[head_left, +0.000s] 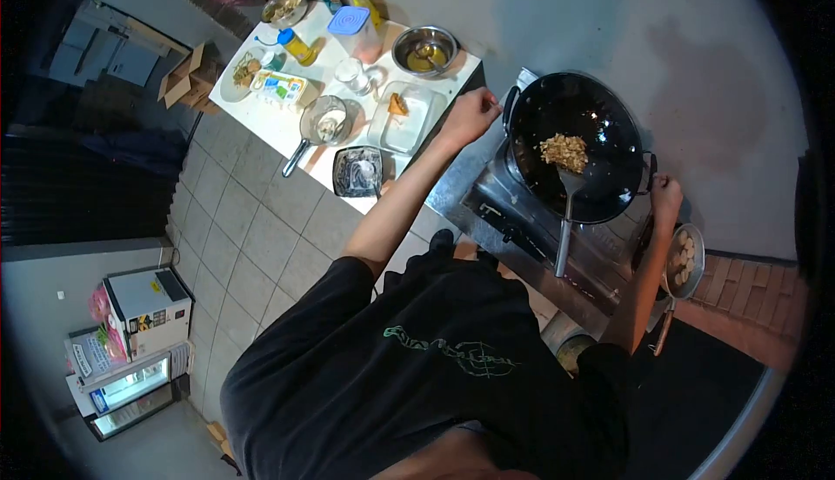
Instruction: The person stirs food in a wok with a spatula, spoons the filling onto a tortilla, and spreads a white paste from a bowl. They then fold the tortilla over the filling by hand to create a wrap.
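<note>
The wok [570, 106] sits on the stove [497, 191], 1 spatula [565, 223] overhanging its near rim. Near its 2 handles, left hand [472, 117] and right hand [667, 199] curl, grip unclear. Bench [323, 160] lies left of the wok; pan [691, 286] close right.

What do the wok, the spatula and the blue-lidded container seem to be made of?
Wok: probably coated metal; its glossy black inside throws sharp highlights. Spatula: likely smooth stainless steel, from its silvery-grey sheen. Container: seemingly clear, smooth plastic, by its see-through wall, though glass is possible; its lid looks like opaque plastic.
</note>
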A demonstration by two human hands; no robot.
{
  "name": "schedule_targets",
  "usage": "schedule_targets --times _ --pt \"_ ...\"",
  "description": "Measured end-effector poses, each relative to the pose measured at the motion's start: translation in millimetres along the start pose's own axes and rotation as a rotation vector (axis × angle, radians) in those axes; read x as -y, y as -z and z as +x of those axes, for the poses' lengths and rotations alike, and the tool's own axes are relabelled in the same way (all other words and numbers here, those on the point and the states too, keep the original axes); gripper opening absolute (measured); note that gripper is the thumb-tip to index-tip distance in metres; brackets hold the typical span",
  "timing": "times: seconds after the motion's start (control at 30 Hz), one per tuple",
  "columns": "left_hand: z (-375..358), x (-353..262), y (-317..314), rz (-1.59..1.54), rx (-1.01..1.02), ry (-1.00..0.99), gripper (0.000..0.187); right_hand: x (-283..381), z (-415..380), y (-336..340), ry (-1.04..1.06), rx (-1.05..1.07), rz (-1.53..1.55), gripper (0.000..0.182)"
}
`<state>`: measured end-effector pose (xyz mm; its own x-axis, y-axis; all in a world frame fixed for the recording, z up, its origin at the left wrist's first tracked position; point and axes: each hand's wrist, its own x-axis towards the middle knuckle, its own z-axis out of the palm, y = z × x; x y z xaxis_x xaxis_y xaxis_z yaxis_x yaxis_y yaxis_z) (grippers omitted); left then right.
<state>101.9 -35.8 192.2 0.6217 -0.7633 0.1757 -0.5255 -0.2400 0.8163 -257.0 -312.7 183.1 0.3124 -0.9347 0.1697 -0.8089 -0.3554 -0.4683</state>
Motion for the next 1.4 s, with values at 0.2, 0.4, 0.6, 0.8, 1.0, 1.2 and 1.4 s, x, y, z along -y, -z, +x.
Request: schedule_targets --times 0.2,0.4,0.6,0.8,1.0,1.2,1.4 --pt "1 8 -7 0.035 -0.036 -0.004 0.027 -3 6 -2 -0.022 0.061 0.004 0.028" --pt "10 6 -18 -0.058 0.071 0.080 0.034 -15 12 -7 -0.021 0.030 -0.027 0.033" --pt "15 2 -23 -0.015 0.038 0.087 0.030 -11 2 -8 0.046 -0.041 0.038 0.034" --pt "6 -20 -13 0.037 0.010 -0.033 0.022 3 -17 0 -0.019 -0.040 0.162 0.032" --pt "-3 -49 5 0.006 -0.002 -0.083 0.023 13 -53 32 0.022 -0.103 0.196 0.029" --pt "-16 -84 25 0.021 0.016 -0.172 0.027 44 -124 96 -0.136 -0.210 0.144 0.025" --pt "-26 -109 15 -0.126 0.216 -0.174 0.037 46 -220 124 -0.278 -0.319 0.169 0.022"
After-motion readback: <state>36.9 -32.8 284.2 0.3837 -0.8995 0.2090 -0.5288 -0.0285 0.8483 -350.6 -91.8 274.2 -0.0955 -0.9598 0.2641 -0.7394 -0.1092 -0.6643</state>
